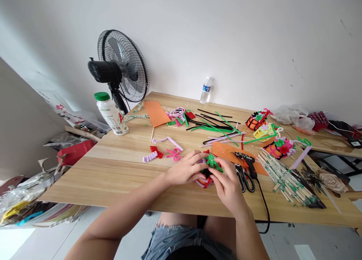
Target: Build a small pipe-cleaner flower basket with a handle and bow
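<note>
Near the front of the table, my left hand [186, 168] is closed around the left side of a small pipe-cleaner flower basket [212, 162] in red, green and lilac. My right hand [228, 182] meets it from the right, thumb and fingertips pressed on its green and dark parts. Both hands partly cover the basket, so its shape is not fully visible. A pink pipe-cleaner bow [173, 154] lies just left of my hands, beside red coils [157, 151] and a lilac coil [149, 157]. Black-handled scissors [248, 181] rest close to my right hand.
A corded glue gun [245, 159] lies on orange card [222, 150]. Finished flower baskets [278, 147] and bundled sticks [288, 180] are at right. Loose pipe cleaners [217, 126] spread behind. A white bottle [111, 114], fan [124, 65] and water bottle [206, 91] stand farther back.
</note>
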A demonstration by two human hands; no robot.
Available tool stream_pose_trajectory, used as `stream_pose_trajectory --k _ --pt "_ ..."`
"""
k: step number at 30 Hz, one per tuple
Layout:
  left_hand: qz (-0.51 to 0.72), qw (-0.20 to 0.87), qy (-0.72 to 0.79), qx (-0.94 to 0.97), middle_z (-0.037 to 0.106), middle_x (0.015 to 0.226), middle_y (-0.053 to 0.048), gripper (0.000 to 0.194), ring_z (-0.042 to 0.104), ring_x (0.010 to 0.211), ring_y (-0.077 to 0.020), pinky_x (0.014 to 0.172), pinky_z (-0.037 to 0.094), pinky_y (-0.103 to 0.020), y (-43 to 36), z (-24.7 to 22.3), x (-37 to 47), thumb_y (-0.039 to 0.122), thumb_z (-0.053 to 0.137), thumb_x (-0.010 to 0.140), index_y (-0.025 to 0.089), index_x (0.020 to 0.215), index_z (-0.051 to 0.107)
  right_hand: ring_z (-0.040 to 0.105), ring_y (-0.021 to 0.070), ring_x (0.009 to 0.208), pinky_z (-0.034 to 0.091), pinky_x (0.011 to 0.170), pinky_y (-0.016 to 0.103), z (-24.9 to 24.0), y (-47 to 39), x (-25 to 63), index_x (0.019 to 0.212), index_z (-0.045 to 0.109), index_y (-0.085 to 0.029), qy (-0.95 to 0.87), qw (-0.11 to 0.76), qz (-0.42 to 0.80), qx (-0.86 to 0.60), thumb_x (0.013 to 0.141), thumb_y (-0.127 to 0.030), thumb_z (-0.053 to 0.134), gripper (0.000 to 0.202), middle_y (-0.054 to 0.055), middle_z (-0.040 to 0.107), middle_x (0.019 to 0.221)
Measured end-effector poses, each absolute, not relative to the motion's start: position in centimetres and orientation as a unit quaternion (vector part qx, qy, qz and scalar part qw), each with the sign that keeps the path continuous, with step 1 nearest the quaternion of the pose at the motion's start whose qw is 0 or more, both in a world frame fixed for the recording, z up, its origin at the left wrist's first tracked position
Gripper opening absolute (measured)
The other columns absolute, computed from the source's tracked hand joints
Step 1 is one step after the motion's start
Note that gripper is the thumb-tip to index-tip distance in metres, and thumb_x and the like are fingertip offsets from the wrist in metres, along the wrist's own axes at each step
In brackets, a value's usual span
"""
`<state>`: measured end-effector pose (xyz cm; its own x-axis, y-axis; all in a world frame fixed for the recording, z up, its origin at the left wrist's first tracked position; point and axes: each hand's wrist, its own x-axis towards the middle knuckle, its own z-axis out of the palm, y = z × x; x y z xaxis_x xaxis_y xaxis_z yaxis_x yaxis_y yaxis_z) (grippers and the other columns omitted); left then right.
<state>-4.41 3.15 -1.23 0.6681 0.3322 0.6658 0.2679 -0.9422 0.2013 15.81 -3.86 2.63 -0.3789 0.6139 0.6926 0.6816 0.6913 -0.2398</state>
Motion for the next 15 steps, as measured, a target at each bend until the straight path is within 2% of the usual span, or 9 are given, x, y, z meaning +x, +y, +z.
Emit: stream_pose_trajectory --k 9,15 --pt "0.378 0.033 0.156 0.912 0.047 0.133 -0.02 0.035 0.041 0.119 -0.0292 0.096 0.044 -0.048 3.13 -1.16 -4.44 0.041 0.048 0.094 0.016 0.118 0.051 0.057 0.0263 0.115 0.053 0.094 0.047 2.28 -3.74 15.76 0.099 0.066 -0.022 -0.815 0.425 -0.036 -0.393 0.088 -0.011 0.058 0.017 0.011 0.063 0.117" --pt "0.369 0.042 0.163 0.914 0.048 0.134 -0.02 0.034 0.042 0.12 -0.0291 0.096 0.044 -0.048 3.12 -1.24 -4.5 0.041 0.048 0.094 0.017 0.117 0.051 0.058 0.0268 0.115 0.054 0.093 0.047 2.25 -3.75 15.78 0.099 0.069 -0.024 -0.817 0.423 -0.043 -0.389 0.088 -0.012 0.059 0.019 0.01 0.063 0.119"
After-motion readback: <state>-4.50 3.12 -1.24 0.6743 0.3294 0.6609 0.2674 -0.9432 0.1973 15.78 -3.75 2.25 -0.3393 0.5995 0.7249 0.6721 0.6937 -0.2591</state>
